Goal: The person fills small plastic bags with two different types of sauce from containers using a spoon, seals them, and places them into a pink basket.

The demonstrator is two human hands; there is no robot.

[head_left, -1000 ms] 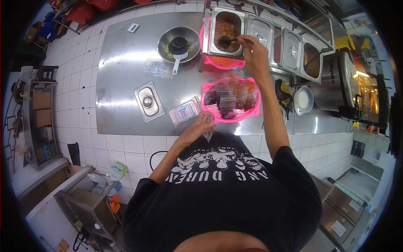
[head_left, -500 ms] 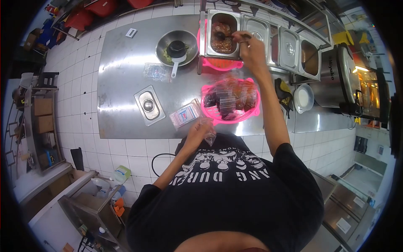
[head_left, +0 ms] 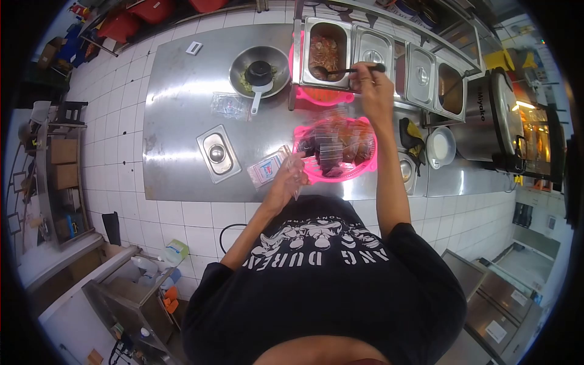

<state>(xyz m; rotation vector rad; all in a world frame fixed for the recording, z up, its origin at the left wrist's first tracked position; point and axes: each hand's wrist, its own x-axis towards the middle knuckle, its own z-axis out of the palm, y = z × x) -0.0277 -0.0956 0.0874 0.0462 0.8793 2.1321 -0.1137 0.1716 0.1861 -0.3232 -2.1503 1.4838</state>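
Note:
My right hand (head_left: 372, 91) is closed on the handle of a black ladle (head_left: 350, 70). The ladle's bowl rests in the red, saucy food (head_left: 325, 52) of the open steel pan (head_left: 303, 67). My left hand (head_left: 286, 182) holds a small clear plastic bag (head_left: 298, 176) at the near left rim of the pink basket (head_left: 336, 179). Filled clear bags (head_left: 337, 146) with dark and orange contents lie in that basket. Left of it is a printed plastic packet (head_left: 266, 170).
A steel lid (head_left: 218, 153) lies on the steel table (head_left: 176, 121). Behind it stand a metal bowl (head_left: 239, 64) with a black and white utensil (head_left: 259, 76) and another plastic packet (head_left: 230, 105). At right are lidded pans (head_left: 420, 76), a white bowl (head_left: 440, 146) and a large cooker (head_left: 483, 115).
My right hand has moved slightly right and down, and the ladle now lies sideways across the pan's near edge. My left hand has risen with the bag toward the basket.

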